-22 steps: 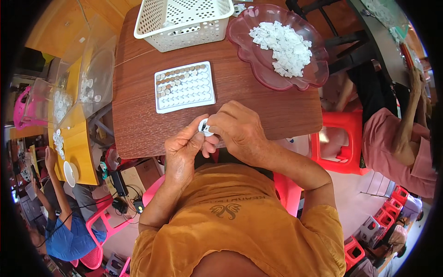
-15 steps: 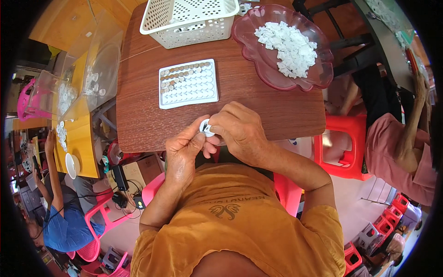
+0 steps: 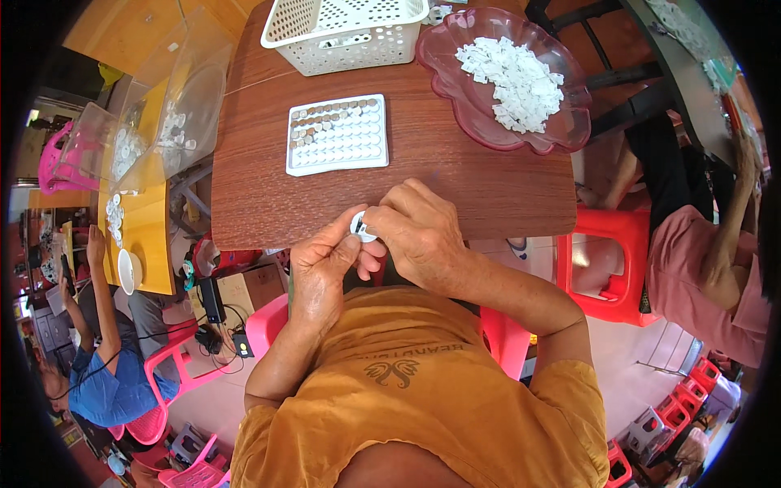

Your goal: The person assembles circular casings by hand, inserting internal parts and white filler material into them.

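Just off the table's front edge, my left hand (image 3: 321,268) grips a small round white plastic disc (image 3: 355,218) with a dark slot in its middle. My right hand (image 3: 419,232) is closed over the disc's right side, thumb and fingertips pressed against it. Its fingertips partly hide the disc, and whether they pinch another small part cannot be seen. Beyond my hands lies a white tray (image 3: 342,168) with rows of round hollows. Small brown and silvery round pieces (image 3: 313,122) fill its far rows and part of its left side.
A translucent dark-red scalloped bowl (image 3: 439,77) holds a heap of small white plastic parts (image 3: 517,85) at the far right. A white perforated basket (image 3: 350,57) stands at the back. Left, a yellow table (image 3: 150,244) bears clear bins and white discs. People sit on both sides.
The view has shifted slightly, so the table and its things appear a little higher and further right. My hands keep nearly the same hold on the disc.
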A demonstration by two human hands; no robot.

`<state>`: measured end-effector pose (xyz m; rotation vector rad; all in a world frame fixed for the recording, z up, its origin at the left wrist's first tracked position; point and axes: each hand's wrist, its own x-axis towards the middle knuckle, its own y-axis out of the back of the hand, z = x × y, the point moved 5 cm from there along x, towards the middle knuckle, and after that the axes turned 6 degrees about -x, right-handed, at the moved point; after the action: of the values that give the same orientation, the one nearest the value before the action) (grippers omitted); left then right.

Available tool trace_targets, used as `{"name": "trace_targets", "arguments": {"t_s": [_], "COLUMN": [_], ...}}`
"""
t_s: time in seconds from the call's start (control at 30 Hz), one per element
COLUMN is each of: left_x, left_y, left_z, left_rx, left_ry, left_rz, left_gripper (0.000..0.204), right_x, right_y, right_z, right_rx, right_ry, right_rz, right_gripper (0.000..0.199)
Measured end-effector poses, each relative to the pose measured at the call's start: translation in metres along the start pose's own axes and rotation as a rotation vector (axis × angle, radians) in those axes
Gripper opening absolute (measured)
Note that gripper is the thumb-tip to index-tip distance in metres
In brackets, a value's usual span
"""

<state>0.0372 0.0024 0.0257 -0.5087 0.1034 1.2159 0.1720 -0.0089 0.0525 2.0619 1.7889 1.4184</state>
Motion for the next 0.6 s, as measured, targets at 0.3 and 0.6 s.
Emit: {"name": "trace_targets", "arguments": {"t_s": [0.3,0.6], "left_x": [-0.015,-0.018], "left_y": [0.011,0.019], "left_z": [0.0,-0.003], "left_rx": [-0.007,0.009], "left_ry": [-0.052,-0.071], "left_rz": [0.045,0.041], "left_gripper": [0.031,0.031], "right_x": [-0.003,0.001], "right_y": [-0.008,-0.015], "right_z": [-0.009,-0.013], "right_rx": [0.073,0.175], "right_ry": [-0.064,-0.049], "right_rz": [0.033,-0.044], "right_gripper": [0.01,0.006]}}
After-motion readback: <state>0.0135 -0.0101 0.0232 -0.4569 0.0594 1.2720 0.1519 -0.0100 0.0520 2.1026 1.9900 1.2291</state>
